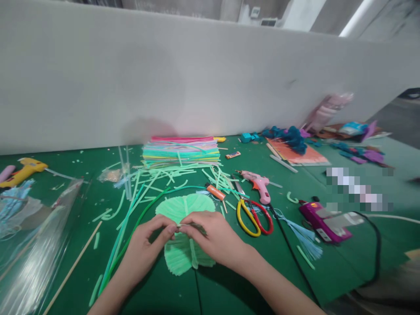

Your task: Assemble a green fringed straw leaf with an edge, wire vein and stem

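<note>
My left hand [147,238] and right hand [213,236] meet over the green fan [183,208], each grip pinched shut on its waist. Fan lies flat on worktop [344,262], lobes at 12 and 6 o'clock. Scissors [254,216] near at 3 o'clock; straws [124,218] at 9 o'clock. Open room at 6 o'clock.

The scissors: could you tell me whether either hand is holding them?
No, the scissors lie on the table beside the right hand.
</note>
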`<state>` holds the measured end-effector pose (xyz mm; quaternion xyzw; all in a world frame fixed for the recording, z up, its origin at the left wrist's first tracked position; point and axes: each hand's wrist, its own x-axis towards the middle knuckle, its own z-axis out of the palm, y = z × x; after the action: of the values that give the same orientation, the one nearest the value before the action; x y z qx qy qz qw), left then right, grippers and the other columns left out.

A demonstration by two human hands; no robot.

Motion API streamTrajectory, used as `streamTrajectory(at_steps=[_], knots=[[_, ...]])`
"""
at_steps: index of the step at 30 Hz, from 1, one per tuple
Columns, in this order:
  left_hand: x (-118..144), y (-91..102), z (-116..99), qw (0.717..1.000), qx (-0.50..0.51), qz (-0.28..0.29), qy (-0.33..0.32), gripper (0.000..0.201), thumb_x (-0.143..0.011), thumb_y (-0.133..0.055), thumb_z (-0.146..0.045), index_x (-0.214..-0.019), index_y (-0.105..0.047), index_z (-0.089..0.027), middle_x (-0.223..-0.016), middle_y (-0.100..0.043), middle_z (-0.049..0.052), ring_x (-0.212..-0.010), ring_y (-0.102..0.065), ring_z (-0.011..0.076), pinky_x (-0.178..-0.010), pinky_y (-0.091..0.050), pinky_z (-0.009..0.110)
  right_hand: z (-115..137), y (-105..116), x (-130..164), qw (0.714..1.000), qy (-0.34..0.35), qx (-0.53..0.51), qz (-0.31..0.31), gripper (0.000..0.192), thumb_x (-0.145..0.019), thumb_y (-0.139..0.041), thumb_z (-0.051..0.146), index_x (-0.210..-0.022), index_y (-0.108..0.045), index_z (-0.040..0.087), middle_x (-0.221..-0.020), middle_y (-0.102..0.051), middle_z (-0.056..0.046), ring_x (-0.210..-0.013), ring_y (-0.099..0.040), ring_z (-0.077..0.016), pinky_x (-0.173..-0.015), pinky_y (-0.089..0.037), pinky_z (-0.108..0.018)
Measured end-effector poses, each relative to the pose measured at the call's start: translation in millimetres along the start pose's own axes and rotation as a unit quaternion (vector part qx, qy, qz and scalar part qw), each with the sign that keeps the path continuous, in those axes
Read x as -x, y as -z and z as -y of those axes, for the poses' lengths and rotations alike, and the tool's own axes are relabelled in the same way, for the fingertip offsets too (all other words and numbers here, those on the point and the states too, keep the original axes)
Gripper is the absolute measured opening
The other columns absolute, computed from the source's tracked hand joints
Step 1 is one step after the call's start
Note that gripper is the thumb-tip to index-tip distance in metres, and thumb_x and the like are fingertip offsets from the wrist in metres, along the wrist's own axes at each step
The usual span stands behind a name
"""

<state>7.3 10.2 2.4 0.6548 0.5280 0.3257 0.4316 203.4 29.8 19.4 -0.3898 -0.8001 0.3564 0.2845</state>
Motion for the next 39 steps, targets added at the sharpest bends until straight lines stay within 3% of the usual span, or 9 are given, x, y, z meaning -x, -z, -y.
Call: streamTrajectory(at_steps=[6, 10, 16, 20, 25, 31, 33, 36, 39], knots=[[-0.1, 3.1, 5.0, 0.998, 0.049, -0.038, 0.033, 0.031, -0.089, -0.05, -0.044, -0.077, -0.064, -0.02, -0.072, -0.06, 0.001, -0.072, -0.055, 0.0163, -0.068, -0.041, 0.026, -1.6, -2.9, -0.5, 0.984, -0.091, -0.15, -0.011, 0.023, -0.092, -0.052, 0.033, -0.085, -0.069, 0.02, -0.072, -0.067, 0.001, -0.068, -0.06, -0.0125, -0.064, -0.044, -0.022], [-3.4, 2.1, 7.7, 0.995, 0.08, -0.047, 0.048, 0.029, -0.088, -0.053, -0.045, -0.076, -0.064, -0.021, -0.073, -0.062, 0.001, -0.075, -0.056, 0.0161, -0.072, -0.042, 0.026, -8.2, -9.4, -1.8, 0.969, -0.109, -0.218, -0.049, 0.014, -0.081, -0.067, 0.033, -0.083, -0.074, 0.021, -0.08, -0.069, -0.002, -0.076, -0.062, -0.0153, -0.069, -0.046, -0.025], [-7.7, -3.9, 10.5, 0.987, 0.12, -0.059, 0.087, 0.025, -0.077, -0.068, -0.043, -0.09, -0.068, -0.021, -0.088, -0.07, 0.002, -0.084, -0.062, 0.0182, -0.078, -0.046, 0.028, -9.1, -16.1, -4.5, 0.928, -0.125, -0.341, -0.084, 0.014, -0.07, -0.076, 0.032, -0.077, -0.073, 0.02, -0.074, -0.069, -0.001, -0.07, -0.061, -0.0145, -0.064, -0.047, -0.026], [-5.8, -8.7, 11.3, 0.991, 0.113, -0.017, 0.067, 0.022, -0.08, -0.065, -0.041, -0.089, -0.067, -0.021, -0.087, -0.07, 0.001, -0.084, -0.063, 0.0176, -0.078, -0.047, 0.026, -10.7, -18.8, -8.3, 0.882, -0.156, -0.433, -0.099, 0.03, -0.058, -0.084, 0.032, -0.079, -0.066, 0.02, -0.07, -0.067, 0.001, -0.069, -0.063, -0.0147, -0.064, -0.049, -0.026], [-3.9, -13.8, 12.3, 0.997, 0.068, -0.027, 0.029, 0.019, -0.084, -0.061, -0.036, -0.094, -0.068, -0.021, -0.092, -0.07, 0.001, -0.084, -0.062, 0.0161, -0.078, -0.046, 0.025, -12.0, -18.9, -9.8, 0.889, -0.149, -0.419, -0.111, 0.024, -0.06, -0.083, 0.034, -0.069, -0.068, 0.018, -0.069, -0.066, 0.0, -0.068, -0.06, -0.0136, -0.065, -0.048, -0.027], [-3.4, -18.2, 11.9, 0.998, 0.032, -0.041, -0.03, 0.017, -0.086, -0.059, -0.033, -0.092, -0.069, -0.021, -0.087, -0.069, 0.001, -0.079, -0.062, 0.0152, -0.074, -0.048, 0.025, -17.1, -28.1, -8.2, 0.868, -0.16, -0.462, -0.082, 0.03, -0.058, -0.085, 0.028, -0.077, -0.063, 0.019, -0.068, -0.061, 0.004, -0.065, -0.057, -0.0114, -0.063, -0.046, -0.025], [-2.8, -18.0, 12.9, 0.998, 0.008, -0.053, -0.046, 0.016, -0.087, -0.058, -0.032, -0.092, -0.068, -0.021, -0.085, -0.069, 0.001, -0.077, -0.062, 0.0146, -0.071, -0.049, 0.025, -19.3, -28.0, -7.3, 0.877, -0.153, -0.445, -0.092, 0.036, -0.059, -0.085, 0.027, -0.085, -0.06, 0.021, -0.071, -0.058, 0.005, -0.067, -0.056, -0.0113, -0.061, -0.045, -0.023], [-2.6, -12.5, 17.3, 0.98, -0.107, -0.123, -0.117, 0.013, -0.088, -0.058, -0.026, -0.095, -0.067, -0.021, -0.086, -0.068, 0.002, -0.078, -0.063, 0.0152, -0.072, -0.049, 0.026, -19.3, -18.9, -4.4, 0.928, -0.096, -0.34, -0.119, 0.035, -0.072, -0.076, 0.028, -0.102, -0.059, 0.022, -0.096, -0.062, -0.002, -0.092, -0.059, -0.0166, -0.076, -0.047, -0.029], [-3.2, -2.9, 22.3, 0.888, -0.321, -0.199, -0.261, 0.018, -0.085, -0.06, -0.015, -0.101, -0.067, -0.02, -0.093, -0.068, 0.006, -0.091, -0.061, 0.0217, -0.082, -0.047, 0.035, -15.5, -6.9, -1.9, 0.961, -0.014, -0.201, -0.188, 0.022, -0.087, -0.058, 0.028, -0.108, -0.061, 0.022, -0.112, -0.062, -0.006, -0.108, -0.055, -0.0189, -0.093, -0.042, -0.036]])
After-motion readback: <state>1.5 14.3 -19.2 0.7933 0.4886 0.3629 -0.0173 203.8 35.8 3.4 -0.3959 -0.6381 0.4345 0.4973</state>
